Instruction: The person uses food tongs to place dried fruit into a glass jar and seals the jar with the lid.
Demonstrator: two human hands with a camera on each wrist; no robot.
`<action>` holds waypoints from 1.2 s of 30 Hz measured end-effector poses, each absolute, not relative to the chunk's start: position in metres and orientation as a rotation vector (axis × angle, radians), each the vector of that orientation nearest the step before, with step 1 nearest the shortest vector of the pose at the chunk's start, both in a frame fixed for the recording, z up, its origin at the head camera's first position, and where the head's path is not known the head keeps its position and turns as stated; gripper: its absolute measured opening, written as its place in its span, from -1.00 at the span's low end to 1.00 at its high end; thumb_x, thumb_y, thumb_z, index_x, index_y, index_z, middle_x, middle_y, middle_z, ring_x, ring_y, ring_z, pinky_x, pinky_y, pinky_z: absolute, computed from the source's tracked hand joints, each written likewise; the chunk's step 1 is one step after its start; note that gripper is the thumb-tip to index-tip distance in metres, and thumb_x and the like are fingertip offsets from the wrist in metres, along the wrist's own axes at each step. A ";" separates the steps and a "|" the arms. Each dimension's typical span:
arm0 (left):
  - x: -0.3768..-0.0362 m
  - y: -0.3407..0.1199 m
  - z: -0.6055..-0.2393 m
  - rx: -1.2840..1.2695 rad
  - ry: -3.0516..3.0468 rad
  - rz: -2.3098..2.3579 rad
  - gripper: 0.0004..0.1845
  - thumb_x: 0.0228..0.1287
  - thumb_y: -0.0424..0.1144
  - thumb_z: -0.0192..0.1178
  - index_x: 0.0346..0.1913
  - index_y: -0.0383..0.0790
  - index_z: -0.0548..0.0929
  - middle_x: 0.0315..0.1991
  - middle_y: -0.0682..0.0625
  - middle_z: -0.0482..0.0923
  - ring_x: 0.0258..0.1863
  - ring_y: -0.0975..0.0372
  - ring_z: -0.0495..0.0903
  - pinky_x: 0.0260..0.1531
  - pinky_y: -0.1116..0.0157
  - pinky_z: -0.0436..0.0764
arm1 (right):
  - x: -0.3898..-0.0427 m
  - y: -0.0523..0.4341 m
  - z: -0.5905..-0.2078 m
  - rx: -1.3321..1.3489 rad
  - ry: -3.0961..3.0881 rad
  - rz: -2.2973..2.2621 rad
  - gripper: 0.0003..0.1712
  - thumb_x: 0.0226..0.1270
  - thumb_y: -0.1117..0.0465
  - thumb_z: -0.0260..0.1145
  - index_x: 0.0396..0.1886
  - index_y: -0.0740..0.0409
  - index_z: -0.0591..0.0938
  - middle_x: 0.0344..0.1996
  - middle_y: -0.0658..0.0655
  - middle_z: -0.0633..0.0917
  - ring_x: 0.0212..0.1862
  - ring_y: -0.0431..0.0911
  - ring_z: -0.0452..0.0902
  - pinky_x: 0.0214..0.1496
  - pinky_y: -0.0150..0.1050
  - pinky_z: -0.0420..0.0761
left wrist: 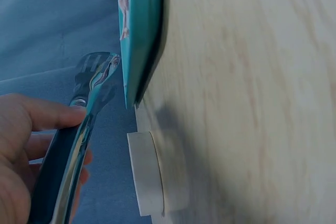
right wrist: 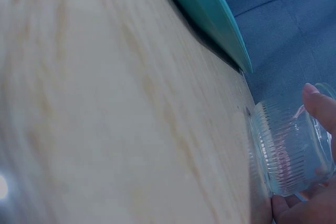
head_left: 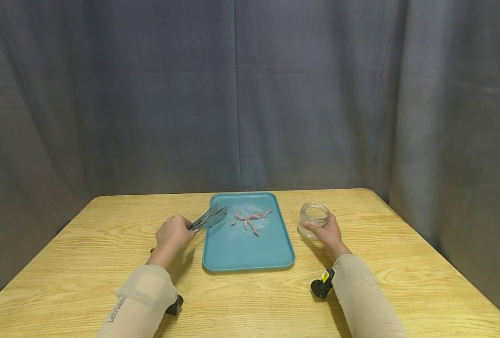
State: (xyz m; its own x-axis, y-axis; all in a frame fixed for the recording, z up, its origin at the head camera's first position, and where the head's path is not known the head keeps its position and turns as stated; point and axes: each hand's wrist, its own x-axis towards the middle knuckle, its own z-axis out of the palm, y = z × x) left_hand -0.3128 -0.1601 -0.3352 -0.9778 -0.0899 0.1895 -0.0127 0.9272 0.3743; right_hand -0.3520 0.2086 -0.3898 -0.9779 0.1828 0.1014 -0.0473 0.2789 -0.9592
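My left hand (head_left: 175, 234) grips a pair of metal tongs (head_left: 209, 217) with dark handles, its slotted ends over the left edge of a teal tray (head_left: 250, 258). In the left wrist view, the thumb lies along the handle of the tongs (left wrist: 68, 145). Whether anything sits between the tong ends cannot be told. Thin pinkish strips (head_left: 250, 217) lie on the tray amid white powder. To the tray's right, my right hand (head_left: 327, 233) holds a clear glass jar (head_left: 313, 218) by its side. The ribbed jar (right wrist: 281, 148) has an open top; pinkish patches show through its glass.
A low, round whitish object (left wrist: 146, 174) lies on the table near the tray's left side, mostly hidden behind the left hand in the head view. The wooden table (head_left: 250, 300) runs back to a grey curtain (head_left: 250, 117).
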 end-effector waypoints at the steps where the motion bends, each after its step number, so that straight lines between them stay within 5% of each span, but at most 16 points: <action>1: -0.313 -0.160 -0.336 0.071 -2.885 -0.547 -0.84 -0.08 -0.19 0.18 -0.40 -0.12 0.68 -0.58 0.03 0.48 -0.61 0.17 0.37 -0.71 0.26 0.31 | -0.352 0.208 -0.390 -0.129 -2.354 1.773 0.01 -0.01 0.14 0.33 0.29 0.27 -0.11 0.19 0.37 0.11 0.20 0.19 -0.01 0.16 0.01 0.00; 5: -0.312 -0.161 -0.338 0.050 -2.884 -0.502 -0.85 -0.07 -0.19 0.18 -0.39 -0.10 0.67 -0.53 0.01 0.50 -0.58 0.16 0.39 -0.69 0.23 0.33 | -0.351 0.207 -0.390 -0.138 -2.367 1.753 0.00 0.00 0.14 0.32 0.28 0.28 -0.10 0.18 0.38 0.12 0.20 0.20 0.00 0.16 0.01 0.01; 12: -0.313 -0.158 -0.342 0.050 -2.906 -0.483 -0.83 -0.03 -0.21 0.17 -0.67 -0.13 0.53 -0.66 0.04 0.40 -0.63 0.17 0.33 -0.72 0.25 0.30 | -0.351 0.207 -0.390 -0.124 -2.356 1.744 -0.01 -0.01 0.15 0.33 0.28 0.30 -0.08 0.18 0.38 0.14 0.20 0.19 0.01 0.16 0.00 0.01; 36: -0.313 -0.153 -0.344 0.040 -2.856 -0.472 -0.91 -0.16 -0.42 0.14 -0.67 -0.20 0.53 -0.69 0.00 0.37 -0.64 0.16 0.31 -0.69 0.27 0.30 | -0.350 0.209 -0.391 -0.071 -2.344 1.768 0.00 0.00 0.16 0.33 0.28 0.29 -0.10 0.18 0.38 0.12 0.19 0.21 0.01 0.16 0.01 0.02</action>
